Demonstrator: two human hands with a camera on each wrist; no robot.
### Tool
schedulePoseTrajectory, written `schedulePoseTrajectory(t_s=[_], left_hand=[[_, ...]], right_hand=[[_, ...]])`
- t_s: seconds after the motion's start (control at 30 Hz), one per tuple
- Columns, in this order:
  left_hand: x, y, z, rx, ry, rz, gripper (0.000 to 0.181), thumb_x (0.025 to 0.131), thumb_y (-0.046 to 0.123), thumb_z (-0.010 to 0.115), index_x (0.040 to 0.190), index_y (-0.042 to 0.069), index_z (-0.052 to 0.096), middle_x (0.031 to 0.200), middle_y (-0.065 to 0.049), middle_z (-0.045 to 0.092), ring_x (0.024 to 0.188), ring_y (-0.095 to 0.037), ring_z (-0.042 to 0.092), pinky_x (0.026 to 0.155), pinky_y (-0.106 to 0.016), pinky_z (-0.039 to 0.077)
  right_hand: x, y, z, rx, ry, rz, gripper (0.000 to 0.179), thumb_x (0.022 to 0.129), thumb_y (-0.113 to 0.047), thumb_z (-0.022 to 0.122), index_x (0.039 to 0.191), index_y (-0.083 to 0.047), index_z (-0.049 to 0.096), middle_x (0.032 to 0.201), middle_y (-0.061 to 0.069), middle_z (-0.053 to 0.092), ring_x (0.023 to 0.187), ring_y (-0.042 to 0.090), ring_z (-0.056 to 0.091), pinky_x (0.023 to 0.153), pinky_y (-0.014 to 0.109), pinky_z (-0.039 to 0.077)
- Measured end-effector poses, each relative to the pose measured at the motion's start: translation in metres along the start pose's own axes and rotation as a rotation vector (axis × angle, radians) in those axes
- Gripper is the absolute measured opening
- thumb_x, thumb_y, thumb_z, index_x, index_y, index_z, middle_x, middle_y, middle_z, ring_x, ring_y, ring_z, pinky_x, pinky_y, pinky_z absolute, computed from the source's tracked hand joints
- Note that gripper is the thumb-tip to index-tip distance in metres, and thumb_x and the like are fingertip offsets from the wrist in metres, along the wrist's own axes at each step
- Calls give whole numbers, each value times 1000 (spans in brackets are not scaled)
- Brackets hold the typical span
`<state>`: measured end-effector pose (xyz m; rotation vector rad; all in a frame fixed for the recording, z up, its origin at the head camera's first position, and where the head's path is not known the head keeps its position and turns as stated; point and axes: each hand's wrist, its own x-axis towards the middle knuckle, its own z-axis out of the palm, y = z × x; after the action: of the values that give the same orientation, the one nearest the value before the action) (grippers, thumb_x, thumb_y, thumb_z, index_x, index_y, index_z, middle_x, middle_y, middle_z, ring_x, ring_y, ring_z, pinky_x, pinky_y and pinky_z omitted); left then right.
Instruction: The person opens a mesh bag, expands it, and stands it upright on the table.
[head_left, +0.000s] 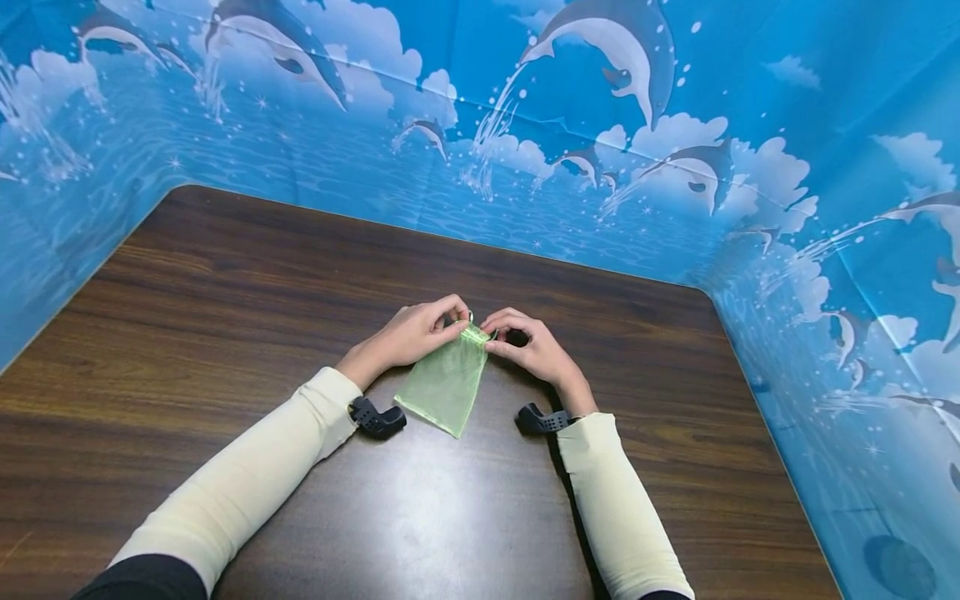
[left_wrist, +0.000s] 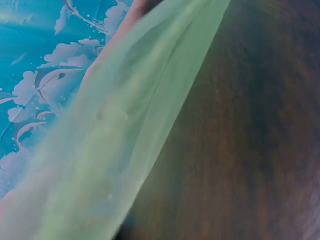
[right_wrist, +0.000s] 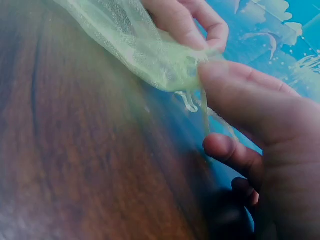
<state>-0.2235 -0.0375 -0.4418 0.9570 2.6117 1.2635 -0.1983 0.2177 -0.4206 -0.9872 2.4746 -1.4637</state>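
Note:
A sheer light-green drawstring pouch (head_left: 446, 379) hangs between the two hands, its gathered top held up and its flat bottom toward the person. The left hand (head_left: 420, 329) pinches the top's left corner between thumb and fingers. At the opposite corner, the right hand (head_left: 534, 343) pinches the gathered edge with thumb and forefinger. In the right wrist view, thin drawstring ends (right_wrist: 205, 112) dangle by the right hand's fingers (right_wrist: 225, 147). Sheer green fabric (left_wrist: 145, 100) fills much of the left wrist view and veils part of a hand there.
Both hands work over a dark wood-grain table (head_left: 247, 275). A blue curtain printed with dolphins (head_left: 390, 183) stands along its back and sides. Black wrist devices (head_left: 378, 419) sit at both cuffs of the cream sleeves (head_left: 255, 467).

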Motion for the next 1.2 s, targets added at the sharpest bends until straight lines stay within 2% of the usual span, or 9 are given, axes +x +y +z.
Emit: schedulePoseTrajectory(t_s=[0.2, 0.4, 0.67, 0.83, 1.03, 1.2], left_hand=[[0, 0, 0, 0, 7, -2, 11, 110, 35, 54, 113, 26, 60, 104, 6, 70, 64, -14, 50, 61, -33, 39], [-1, 0, -1, 16, 12, -2, 10, 109, 34, 55, 112, 26, 60, 100, 7, 69, 61, -13, 47, 60, -32, 38], [0, 0, -1, 34, -25, -1, 11, 108, 37, 56, 111, 30, 65, 96, 9, 69, 66, -13, 52, 65, -33, 42], [-1, 1, -2, 18, -68, -5, 14, 107, 38, 57, 110, 36, 70, 92, 11, 68, 68, -13, 54, 68, -33, 44], [-1, 1, -3, 4, -79, -22, 15, 107, 36, 58, 105, 33, 73, 86, 9, 67, 68, -13, 53, 68, -33, 43], [0, 1, -3, 20, -70, -19, 17, 107, 36, 58, 100, 32, 73, 81, 9, 65, 68, -12, 54, 67, -33, 43]], right_hand=[[1, 25, 3, -46, 1, 85, 17, 96, 1, 71, 113, -2, 73, 120, 18, 69, 90, 24, 59, 86, 36, 48], [1, 32, 4, -59, 27, 82, 11, 99, -10, 72, 108, -12, 76, 112, 7, 71, 88, 17, 60, 84, 32, 49], [1, 30, 3, -60, 25, 81, 7, 100, -14, 71, 105, -15, 75, 110, 4, 70, 88, 16, 60, 83, 33, 49], [0, 25, 3, -61, 21, 116, 8, 101, -14, 69, 107, -14, 74, 108, 5, 69, 87, 18, 58, 82, 35, 47], [0, 28, 2, -62, 21, 132, 6, 103, -17, 68, 107, -16, 72, 98, 3, 67, 82, 19, 57, 76, 32, 46], [1, 28, 2, -48, 22, 132, 5, 102, -17, 67, 101, -15, 71, 99, 4, 68, 83, 20, 57, 76, 32, 46]])
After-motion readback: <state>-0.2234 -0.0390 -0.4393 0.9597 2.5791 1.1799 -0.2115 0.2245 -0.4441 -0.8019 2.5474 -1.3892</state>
